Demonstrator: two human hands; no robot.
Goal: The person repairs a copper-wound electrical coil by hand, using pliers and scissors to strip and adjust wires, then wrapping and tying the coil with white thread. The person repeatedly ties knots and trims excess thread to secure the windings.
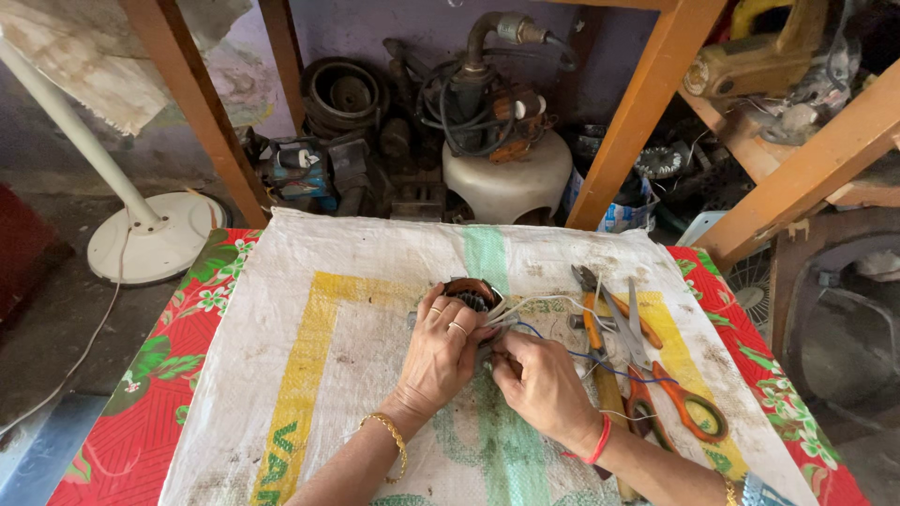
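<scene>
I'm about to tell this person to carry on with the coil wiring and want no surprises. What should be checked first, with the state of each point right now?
1. Motor coil steadied: ok, the left hand rests on it, on the woven sack.
2. Wires held: ok, the right hand pinches the white and blue wires beside the coil.
3. Wire ends stripped or joined: cannot tell, fingers hide them.
4. Tools in reach: ok, orange-handled scissors and pliers lie just right of the hands.
5. Blue wire free of tools: not ok, it trails across the pliers and scissors.
</scene>
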